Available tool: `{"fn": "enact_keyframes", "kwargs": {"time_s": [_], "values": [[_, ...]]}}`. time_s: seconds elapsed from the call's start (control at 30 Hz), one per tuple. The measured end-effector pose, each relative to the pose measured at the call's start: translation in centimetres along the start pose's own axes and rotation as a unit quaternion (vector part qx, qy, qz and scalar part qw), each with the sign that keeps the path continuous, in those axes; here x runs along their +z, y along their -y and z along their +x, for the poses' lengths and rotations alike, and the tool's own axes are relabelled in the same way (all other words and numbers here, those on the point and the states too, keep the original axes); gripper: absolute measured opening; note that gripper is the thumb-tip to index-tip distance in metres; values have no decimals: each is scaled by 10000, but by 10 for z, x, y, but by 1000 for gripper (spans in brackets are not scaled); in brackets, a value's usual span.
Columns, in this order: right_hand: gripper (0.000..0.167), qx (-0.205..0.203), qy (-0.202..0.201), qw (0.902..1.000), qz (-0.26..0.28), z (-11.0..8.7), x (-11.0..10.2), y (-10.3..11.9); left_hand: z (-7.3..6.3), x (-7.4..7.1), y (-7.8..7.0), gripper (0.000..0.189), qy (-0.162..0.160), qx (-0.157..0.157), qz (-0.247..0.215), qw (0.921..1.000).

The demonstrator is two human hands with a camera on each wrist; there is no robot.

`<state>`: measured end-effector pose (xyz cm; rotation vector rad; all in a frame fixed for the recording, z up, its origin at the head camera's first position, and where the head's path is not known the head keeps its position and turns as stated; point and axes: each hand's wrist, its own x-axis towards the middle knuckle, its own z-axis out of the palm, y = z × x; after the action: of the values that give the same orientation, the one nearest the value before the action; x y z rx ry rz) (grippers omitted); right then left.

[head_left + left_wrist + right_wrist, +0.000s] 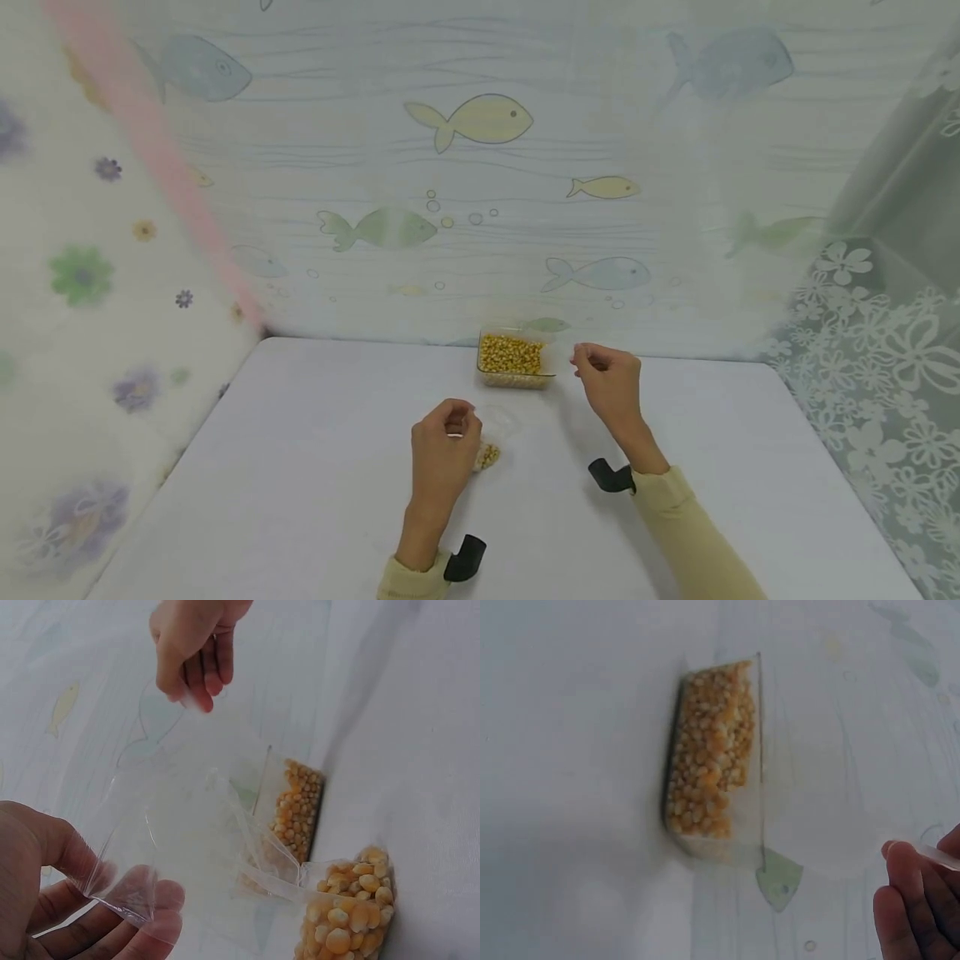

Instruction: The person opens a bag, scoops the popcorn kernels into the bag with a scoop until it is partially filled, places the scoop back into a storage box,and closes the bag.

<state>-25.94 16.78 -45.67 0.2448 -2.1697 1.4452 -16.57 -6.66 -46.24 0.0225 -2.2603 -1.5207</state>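
Observation:
My left hand [442, 443] pinches the upper edge of a clear plastic bag [274, 862], its film stretched across the fingers in the left wrist view. Corn kernels [351, 919] fill the bag's lower end, low over the table. A rectangular clear container [516, 382], heaped with corn kernels [709, 742], stands by the back edge. Just right of it, my right hand [611, 385] is raised, fingertips together on a thin whitish plastic piece [939, 856]. The rest of that piece fades into the pale backdrop, and I cannot tell its full shape.
A white table [315, 467] spreads under both hands. Behind it hangs a cloth backdrop with printed fish [491, 119]. Flower-patterned cloth [82, 275] borders the left side, and a lace curtain [885, 350] hangs on the right.

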Motion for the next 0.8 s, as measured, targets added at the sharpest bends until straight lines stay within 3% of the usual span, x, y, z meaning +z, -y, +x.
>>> {"fn": "enact_keyframes", "kwargs": {"time_s": [0.13, 0.23, 0.43, 0.8], "values": [[20, 680, 2, 9972, 305, 1, 5, -10, -1, 0, -1, 10, 29, -77, -28, 10000], [26, 1386, 1, 9878, 709, 2, 9, -16, -1, 0, -1, 9, 43, -134, -11, 9999], [33, 2460, 29, 9604, 1309, 2, 15, -22, -1, 0, 0, 9, 51, -133, -5, 9999], [39, 3636, -54, 9032, 2282, 4, 25, -35, 1, -2, 0, 11, 10, -189, -97, 9998]]}}
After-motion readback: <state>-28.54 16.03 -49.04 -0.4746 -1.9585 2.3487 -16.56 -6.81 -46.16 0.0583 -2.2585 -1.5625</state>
